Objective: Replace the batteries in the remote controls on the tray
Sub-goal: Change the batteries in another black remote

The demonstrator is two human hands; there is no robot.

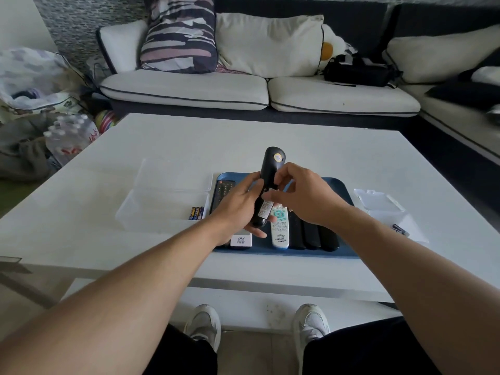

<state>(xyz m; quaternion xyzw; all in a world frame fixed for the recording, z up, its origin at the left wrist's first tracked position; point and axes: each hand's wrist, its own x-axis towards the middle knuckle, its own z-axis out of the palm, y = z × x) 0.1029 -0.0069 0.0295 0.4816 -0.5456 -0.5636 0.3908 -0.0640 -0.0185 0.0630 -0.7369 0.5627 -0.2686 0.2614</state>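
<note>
My left hand (238, 209) grips a black remote (270, 169), held back side up and tilted away from me above the blue tray (338, 185). My right hand (300, 196) pinches at the back of that remote near its middle, by a white label. On the tray lie a white remote with teal buttons (280, 228), a black remote with buttons (223, 192) at the left, a small white one (240, 240), and several black remotes (313, 235) at the right. Three batteries (196, 213) stand in a clear box (151, 209) left of the tray.
A second clear box with its lid (378, 200) sits right of the tray, with a dark battery (400, 230) in it. All rests on a white table (243, 139). A sofa with cushions stands behind. Water bottles (70, 136) and bags lie on the floor at left.
</note>
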